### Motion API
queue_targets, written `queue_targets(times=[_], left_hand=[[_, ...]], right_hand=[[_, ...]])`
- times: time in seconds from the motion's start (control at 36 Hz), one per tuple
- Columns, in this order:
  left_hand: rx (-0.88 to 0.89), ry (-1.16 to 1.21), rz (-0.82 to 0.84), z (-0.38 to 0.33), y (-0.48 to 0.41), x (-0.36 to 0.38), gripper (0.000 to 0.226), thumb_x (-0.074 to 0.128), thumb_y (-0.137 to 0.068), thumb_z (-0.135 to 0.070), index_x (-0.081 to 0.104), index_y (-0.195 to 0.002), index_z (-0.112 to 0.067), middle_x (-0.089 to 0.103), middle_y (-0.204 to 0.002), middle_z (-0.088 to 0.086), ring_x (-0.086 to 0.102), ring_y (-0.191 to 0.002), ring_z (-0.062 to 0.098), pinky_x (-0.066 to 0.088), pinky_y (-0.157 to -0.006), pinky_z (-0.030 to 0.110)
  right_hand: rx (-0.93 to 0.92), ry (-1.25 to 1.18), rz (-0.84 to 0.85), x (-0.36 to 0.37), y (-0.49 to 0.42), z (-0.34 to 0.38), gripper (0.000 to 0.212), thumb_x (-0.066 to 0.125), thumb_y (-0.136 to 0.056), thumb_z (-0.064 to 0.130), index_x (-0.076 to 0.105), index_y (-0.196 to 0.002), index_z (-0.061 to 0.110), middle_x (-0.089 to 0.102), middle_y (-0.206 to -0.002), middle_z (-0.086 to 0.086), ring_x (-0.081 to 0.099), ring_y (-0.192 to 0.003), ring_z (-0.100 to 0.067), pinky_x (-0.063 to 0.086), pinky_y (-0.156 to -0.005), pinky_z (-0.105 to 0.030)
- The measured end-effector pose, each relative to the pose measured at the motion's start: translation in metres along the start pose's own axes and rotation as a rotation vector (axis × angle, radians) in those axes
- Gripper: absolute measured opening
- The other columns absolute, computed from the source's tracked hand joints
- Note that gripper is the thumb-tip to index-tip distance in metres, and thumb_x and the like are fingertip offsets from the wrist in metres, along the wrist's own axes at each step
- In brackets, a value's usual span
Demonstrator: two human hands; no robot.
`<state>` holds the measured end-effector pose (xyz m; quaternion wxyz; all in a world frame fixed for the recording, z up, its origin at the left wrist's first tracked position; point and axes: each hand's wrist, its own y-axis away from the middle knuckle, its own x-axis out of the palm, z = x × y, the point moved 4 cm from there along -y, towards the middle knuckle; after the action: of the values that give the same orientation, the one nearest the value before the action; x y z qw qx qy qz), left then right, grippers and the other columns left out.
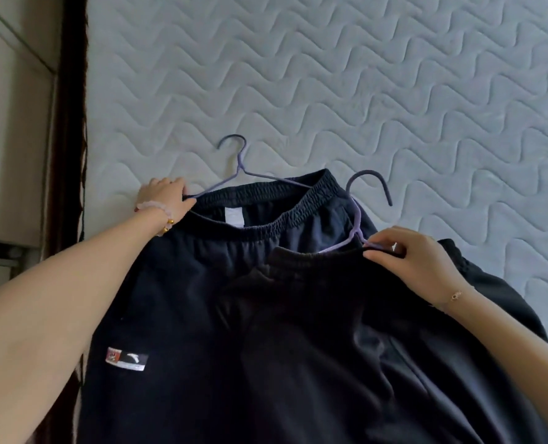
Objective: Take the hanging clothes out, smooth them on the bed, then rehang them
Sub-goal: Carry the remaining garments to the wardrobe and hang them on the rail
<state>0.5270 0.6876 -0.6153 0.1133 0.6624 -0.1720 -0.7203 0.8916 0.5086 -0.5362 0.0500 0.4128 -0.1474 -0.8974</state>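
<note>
Two dark garments lie on the bed [330, 91]. The dark navy trousers [176, 299], with an elastic waistband and a small logo patch, sit on a purple hanger [239, 161]. My left hand [167, 197] grips the left end of that hanger at the waistband. A black garment [330, 315] overlaps the trousers on the right and hangs on a second purple hanger [357, 216]. My right hand [407, 261] pinches this hanger's shoulder together with the garment's top edge. Both hooks point away from me.
The quilted pale grey mattress stretches beyond and to the right of the clothes. A dark wooden bed frame [70, 123] runs along the left edge, with a light cabinet [10, 107] beside it.
</note>
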Motion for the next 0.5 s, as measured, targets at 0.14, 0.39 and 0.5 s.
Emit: queue_targets(times=[0.14,0.39,0.5], left_hand=[[0.172,0.045,-0.009,0.001,0.023,-0.014,0.019,0.044,-0.095,-0.032,0.041,-0.091,-0.013,0.055,-0.108,0.012,0.054,-0.09,0.03,0.046,-0.073,0.039],[0.282,-0.219,-0.063,-0.004,0.105,-0.081,0.013,0.033,-0.095,-0.02,0.042,-0.102,-0.013,0.064,-0.091,0.007,0.053,-0.07,0.024,0.042,-0.058,0.033],[0.279,-0.212,-0.061,0.011,0.163,-0.125,0.015,0.028,-0.099,-0.021,0.042,-0.102,-0.015,0.063,-0.094,0.005,0.059,-0.076,0.025,0.043,-0.062,0.032]], right_hand=[[0.003,0.015,0.015,-0.004,0.007,0.005,0.007,0.07,-0.08,0.033,0.065,-0.084,0.037,0.064,-0.083,0.014,0.053,-0.076,0.009,0.038,-0.067,-0.008],[0.007,0.13,0.085,-0.036,0.059,0.036,0.01,0.069,-0.082,0.028,0.064,-0.09,0.025,0.059,-0.084,0.008,0.056,-0.078,-0.011,0.039,-0.069,-0.013],[0.032,0.166,0.013,-0.063,0.104,0.056,0.009,0.067,-0.083,0.029,0.067,-0.088,0.022,0.052,-0.076,0.015,0.052,-0.076,-0.009,0.034,-0.064,-0.008]])
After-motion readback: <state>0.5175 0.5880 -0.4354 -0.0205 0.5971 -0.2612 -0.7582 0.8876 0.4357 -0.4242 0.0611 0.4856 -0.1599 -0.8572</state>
